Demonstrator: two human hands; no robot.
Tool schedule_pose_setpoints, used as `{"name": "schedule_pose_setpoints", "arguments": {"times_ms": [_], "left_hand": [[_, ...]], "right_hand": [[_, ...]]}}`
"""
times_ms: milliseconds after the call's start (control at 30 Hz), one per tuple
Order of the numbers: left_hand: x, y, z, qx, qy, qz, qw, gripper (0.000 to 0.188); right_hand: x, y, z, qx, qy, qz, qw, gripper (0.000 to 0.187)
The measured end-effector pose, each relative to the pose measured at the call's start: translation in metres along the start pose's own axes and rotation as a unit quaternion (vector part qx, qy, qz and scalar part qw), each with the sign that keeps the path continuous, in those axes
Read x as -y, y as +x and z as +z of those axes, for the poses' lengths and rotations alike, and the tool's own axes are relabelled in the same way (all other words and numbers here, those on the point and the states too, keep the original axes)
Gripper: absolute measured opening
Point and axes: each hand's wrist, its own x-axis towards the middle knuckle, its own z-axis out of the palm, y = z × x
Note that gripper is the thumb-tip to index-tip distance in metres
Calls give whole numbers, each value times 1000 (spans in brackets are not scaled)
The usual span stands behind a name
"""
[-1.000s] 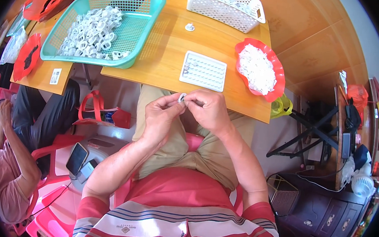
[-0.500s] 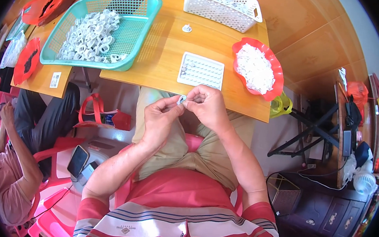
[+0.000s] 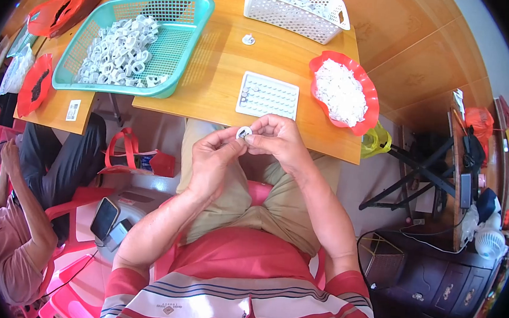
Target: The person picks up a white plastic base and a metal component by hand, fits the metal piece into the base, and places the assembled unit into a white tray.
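Just off the table's front edge, both my hands pinch one small round white plastic part (image 3: 244, 132) with a dark slot in its face. My left hand (image 3: 216, 156) grips its left side, and my right hand (image 3: 276, 143) holds it from the right with thumb and fingertips. Beyond the hands, a white tray (image 3: 268, 95) of small round cups lies on the table, with a few grey pieces along its left side. Farther back sits another small white part (image 3: 249, 39).
A green mesh basket (image 3: 180, 72) of grey-white parts stands left, and a white basket (image 3: 295, 24) at the back. The red dish (image 3: 374, 102) at right holds small white pieces. A co-worker's arm (image 3: 28, 219) shows at far left, near a red bag (image 3: 158, 162).
The white part has turned between my fingers, so its round face with the dark slot now shows more fully. Both hands stay in nearly the same place.
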Motion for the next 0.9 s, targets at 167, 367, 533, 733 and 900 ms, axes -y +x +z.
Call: {"name": "schedule_pose_setpoints", "arguments": {"times_ms": [167, 367, 533, 733, 900], "left_hand": [[-1, 0, 0, 11, 0, -8, 1000, 25], [-3, 3, -4, 12, 16, -17, 1000, 23], [-6, 2, 4, 17, 10, -25, 999, 22], [-6, -1, 2, -10, 61, 27, 998, 17], [-7, 0, 5, -21, 84, 29, 996, 17]], "right_hand": [[0, 0, 1, 8, -19, -17, 1000, 14], [-1, 2, 3, -2, 12, -21, 1000, 13], [0, -5, -4, 24, -89, -85, 992, 11], [8, -15, 13, -5, -128, -126, 984, 7], [2, -15, 11, -41, -162, -140, 976, 5]]}}
